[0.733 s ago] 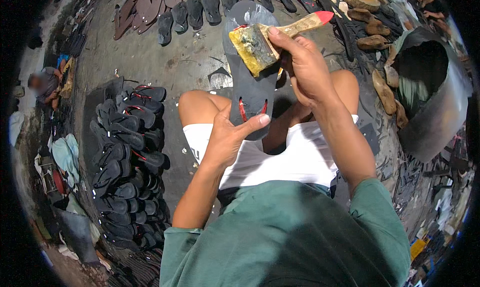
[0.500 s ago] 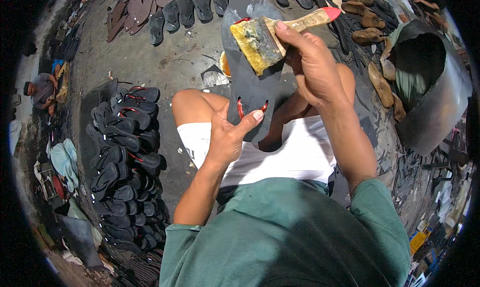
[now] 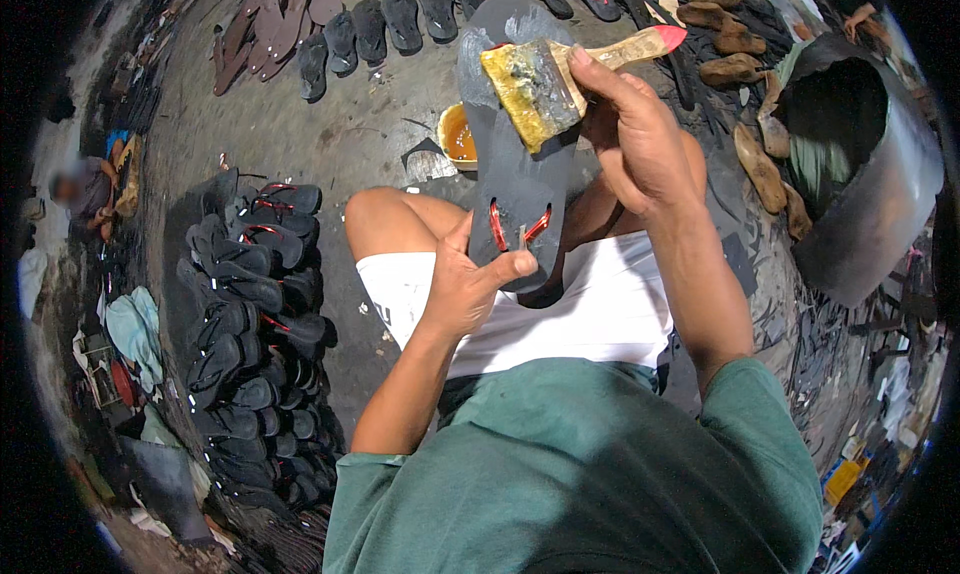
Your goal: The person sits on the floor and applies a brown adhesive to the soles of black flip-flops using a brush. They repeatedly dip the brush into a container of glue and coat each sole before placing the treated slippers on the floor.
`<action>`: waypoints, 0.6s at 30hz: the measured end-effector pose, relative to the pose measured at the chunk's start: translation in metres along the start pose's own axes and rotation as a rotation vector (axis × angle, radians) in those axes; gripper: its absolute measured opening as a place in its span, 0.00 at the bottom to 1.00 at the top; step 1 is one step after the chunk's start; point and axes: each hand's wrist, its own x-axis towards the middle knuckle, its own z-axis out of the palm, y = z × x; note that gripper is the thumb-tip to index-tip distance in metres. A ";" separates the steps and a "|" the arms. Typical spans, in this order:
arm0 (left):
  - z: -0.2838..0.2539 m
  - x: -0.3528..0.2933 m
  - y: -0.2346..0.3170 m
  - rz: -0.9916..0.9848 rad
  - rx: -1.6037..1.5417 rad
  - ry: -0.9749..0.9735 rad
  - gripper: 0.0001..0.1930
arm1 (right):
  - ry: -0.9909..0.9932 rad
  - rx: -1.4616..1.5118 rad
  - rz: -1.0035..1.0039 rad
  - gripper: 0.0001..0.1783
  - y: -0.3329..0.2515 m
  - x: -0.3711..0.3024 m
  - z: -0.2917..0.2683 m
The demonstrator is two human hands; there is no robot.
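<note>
A dark grey flip-flop sole (image 3: 518, 182) is held upright above my lap, with red strap pieces (image 3: 498, 226) showing through slots near its lower end. My left hand (image 3: 462, 286) grips that lower end, thumb lying across it. In my right hand (image 3: 642, 144) is a wide paintbrush (image 3: 548, 82) with a red-tipped wooden handle and yellow-stained bristles. The brush lies in front of the sole's upper half; whether its bristles touch the surface I cannot tell. Pale streaks mark the sole's top end. Beside it on the floor stands a bowl (image 3: 443, 139) of amber liquid.
Finished-looking black flip-flops (image 3: 240, 324) are heaped at my left. A row of dark soles (image 3: 402, 24) and some brown soles (image 3: 290, 19) lie at the far side. Wooden shoe lasts (image 3: 760, 164) and a rolled dark sheet (image 3: 860, 244) are on the right. Another person (image 3: 90, 189) sits far left.
The sole has shifted a little right and downward, uncovering more of the bowl. The brush has moved slightly right with it. My left thumb now lies lower, below the red strap pieces.
</note>
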 end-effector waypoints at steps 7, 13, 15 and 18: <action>0.006 -0.004 0.005 -0.013 -0.091 0.094 0.20 | 0.073 0.045 -0.108 0.18 -0.003 0.002 -0.007; 0.000 0.001 -0.004 -0.001 -0.217 0.156 0.17 | 0.069 0.032 -0.109 0.18 -0.006 -0.005 -0.004; 0.006 0.003 -0.006 0.003 -0.237 0.167 0.18 | 0.046 0.032 -0.105 0.17 -0.007 -0.005 -0.005; 0.009 0.001 -0.007 -0.037 -0.042 0.091 0.22 | 0.037 0.091 -0.102 0.17 -0.009 -0.003 -0.008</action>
